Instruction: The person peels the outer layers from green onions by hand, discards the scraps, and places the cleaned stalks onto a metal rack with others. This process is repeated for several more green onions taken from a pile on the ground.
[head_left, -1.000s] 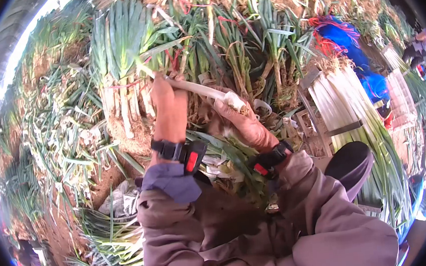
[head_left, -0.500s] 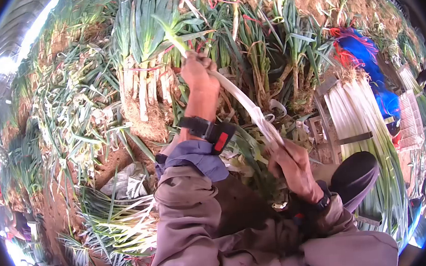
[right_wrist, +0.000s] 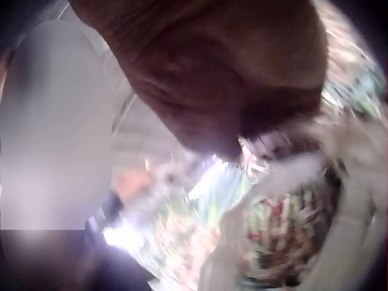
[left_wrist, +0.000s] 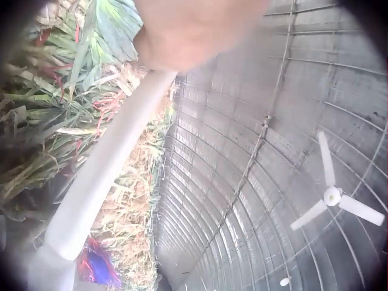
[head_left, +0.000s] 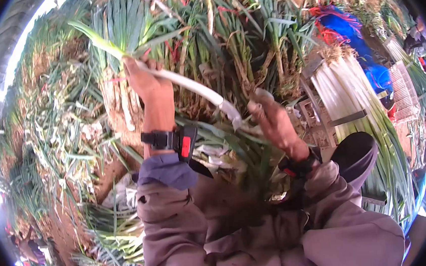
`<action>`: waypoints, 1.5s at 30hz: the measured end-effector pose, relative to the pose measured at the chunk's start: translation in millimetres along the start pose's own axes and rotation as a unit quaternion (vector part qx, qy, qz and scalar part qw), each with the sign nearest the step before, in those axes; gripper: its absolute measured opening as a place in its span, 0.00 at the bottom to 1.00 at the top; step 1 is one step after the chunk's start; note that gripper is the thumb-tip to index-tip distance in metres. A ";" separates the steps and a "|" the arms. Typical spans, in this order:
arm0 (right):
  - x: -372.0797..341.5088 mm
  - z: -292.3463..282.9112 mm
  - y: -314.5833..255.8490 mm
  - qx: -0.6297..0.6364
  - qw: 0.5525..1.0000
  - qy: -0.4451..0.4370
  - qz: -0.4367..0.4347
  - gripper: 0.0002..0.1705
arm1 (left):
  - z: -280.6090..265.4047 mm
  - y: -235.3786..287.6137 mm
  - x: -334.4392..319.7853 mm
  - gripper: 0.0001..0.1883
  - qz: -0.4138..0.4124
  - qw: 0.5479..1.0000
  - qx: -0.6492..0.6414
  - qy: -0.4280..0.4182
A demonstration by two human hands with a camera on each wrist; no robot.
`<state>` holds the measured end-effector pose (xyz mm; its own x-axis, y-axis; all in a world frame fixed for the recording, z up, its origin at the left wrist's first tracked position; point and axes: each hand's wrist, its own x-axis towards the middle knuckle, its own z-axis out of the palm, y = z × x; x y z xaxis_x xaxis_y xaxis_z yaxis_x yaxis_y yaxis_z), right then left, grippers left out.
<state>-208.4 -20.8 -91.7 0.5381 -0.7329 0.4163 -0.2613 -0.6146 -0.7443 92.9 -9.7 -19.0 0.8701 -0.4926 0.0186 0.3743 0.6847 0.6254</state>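
In the head view my left hand (head_left: pixel 148 83) grips a long leek (head_left: pixel 191 85) near its green top. Its white stem slants down to the right, and the left wrist view shows the pale shaft (left_wrist: pixel 112 160) coming out below the fist. My right hand (head_left: pixel 277 125), blurred, is just right of the stem's lower end. In the right wrist view its fingers are curled, with a loose pale strip of leek peel (right_wrist: pixel 227 248) at them. Behind the left hand stands a tied leek bundle (head_left: pixel 125 26) with roots down.
Peeled leeks (head_left: pixel 343 91) lie in a rack on the right, beside a blue bag (head_left: pixel 348 32) and red strings. Trimmed leaves and peelings (head_left: pixel 69 110) cover the ground at left. More leek bundles (head_left: pixel 235 45) stand in front. The person's knee (head_left: pixel 354 156) is at the right.
The right hand pulled a pale strip down the stem toward the body, then came back up beside the lower end. The left hand kept its grip, shifting right, then back left.
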 end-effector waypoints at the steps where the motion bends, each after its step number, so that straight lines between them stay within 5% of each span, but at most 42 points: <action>1: 10.5 -6.3 -26.7 0.095 0.983 -0.071 0.142 0.29 | -10.2 -3.6 13.5 0.11 -0.024 1.000 -0.010 0.001; 2: 16.0 6.5 -32.1 0.097 0.983 -0.069 0.141 0.29 | -9.0 -5.4 15.6 0.11 -0.022 1.000 -0.008 -0.002; 4: 20.7 32.6 -37.5 -0.116 0.992 -0.019 -0.055 0.28 | -8.3 -9.1 15.8 0.11 -0.017 1.000 -0.006 0.025; 5: 23.7 47.4 -27.4 -0.096 0.991 -0.008 -0.090 0.25 | -6.7 -10.3 14.8 0.12 -0.026 0.999 -0.008 0.043; 9: 21.8 52.0 -34.8 0.006 0.998 -0.057 -0.002 0.10 | 20.7 0.5 -7.7 0.16 -0.070 0.994 0.002 0.089; 13: 23.5 24.3 -57.9 -0.059 0.990 -0.090 -0.095 0.07 | 2.9 -23.7 3.7 0.15 -0.100 0.994 -0.019 -0.040; 16: 14.5 -11.0 -90.5 -0.060 0.985 -0.121 -0.107 0.06 | 3.9 -30.8 1.7 0.14 -0.139 0.990 0.010 0.031; 18: -5.7 -24.4 -97.8 -0.076 0.981 -0.108 -0.140 0.07 | 9.5 -36.7 -3.8 0.15 -0.142 0.990 0.018 0.006; 21: -31.3 -63.0 -101.9 -0.003 0.986 -0.114 -0.124 0.07 | 18.7 -15.0 -1.3 0.15 -0.085 0.993 0.041 0.067; 22: -34.6 -79.2 -97.9 0.100 0.980 -0.173 0.005 0.09 | 25.1 -10.8 -4.6 0.15 -0.057 0.988 0.080 0.115; 24: -21.5 -89.7 -88.2 0.174 0.935 -0.208 0.229 0.13 | 15.7 -22.3 -8.4 0.15 -0.080 0.996 0.024 -0.026; 25: -17.6 -61.8 -38.2 0.092 0.993 -0.072 0.013 0.14 | 15.6 -29.7 -17.6 0.15 -0.088 0.992 0.032 -0.080; 26: -21.9 -49.9 -4.7 0.083 0.995 -0.059 0.018 0.14 | 16.1 -37.2 -27.7 0.15 -0.096 0.986 0.037 -0.134; 27: -24.3 -44.4 23.2 -0.218 0.965 -0.103 -0.106 0.14 | 16.0 -41.4 -37.1 0.20 -0.112 0.977 0.058 -0.173; 28: -21.2 -48.4 37.0 -0.497 0.830 -0.142 -0.209 0.15 | 18.8 -42.9 -46.8 0.23 -0.116 0.972 0.078 -0.191; 29: -15.6 -55.0 36.0 -0.507 0.828 -0.136 -0.196 0.15 | 21.6 -41.1 -55.4 0.24 -0.131 0.962 0.087 -0.222; 31: -0.9 -59.2 29.8 -0.294 0.926 -0.217 -0.094 0.20 | 26.6 -36.8 -69.9 0.25 -0.149 0.944 0.129 -0.266; 33: 29.0 -73.4 -7.7 -0.253 0.956 -0.073 -0.134 0.23 | 33.4 -40.0 -82.4 0.26 -0.135 0.917 0.217 -0.306; 34: 46.4 -73.1 -0.3 -0.267 0.940 0.038 -0.211 0.28 | 36.9 -40.7 -87.6 0.26 -0.123 0.892 0.278 -0.336; 36: 75.8 -92.6 -15.6 -0.351 0.890 0.094 -0.276 0.35 | 37.3 -54.5 -91.5 0.19 -0.120 0.845 0.359 -0.378; 38: 90.3 -107.9 -24.9 -0.407 0.852 0.040 -0.325 0.37 | 36.7 -69.6 -101.3 0.14 -0.069 0.796 0.404 -0.445; 40: 97.9 -113.5 1.9 -0.462 0.786 0.031 -0.409 0.28 | 34.6 -82.7 -110.3 0.11 -0.093 0.777 0.406 -0.473; 42: 97.3 -128.3 12.6 -0.495 0.778 -0.053 -0.383 0.26 | 35.3 -98.9 -116.6 0.14 0.046 0.695 0.461 -0.550; 43: 96.0 -140.4 17.9 -0.508 0.768 -0.133 -0.368 0.24 | 39.0 -105.2 -116.3 0.20 0.063 0.650 0.493 -0.575; 45: 82.3 -181.3 20.5 -0.562 0.744 -0.131 -0.337 0.21 | 56.5 -105.4 -129.6 0.22 0.053 0.619 0.529 -0.577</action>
<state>-314.7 -146.5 21.9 0.9497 -0.1564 0.2713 -0.2872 -0.7807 0.5550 -77.4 -48.4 -43.2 -0.1667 -0.9491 0.2674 -0.6170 0.3119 0.7225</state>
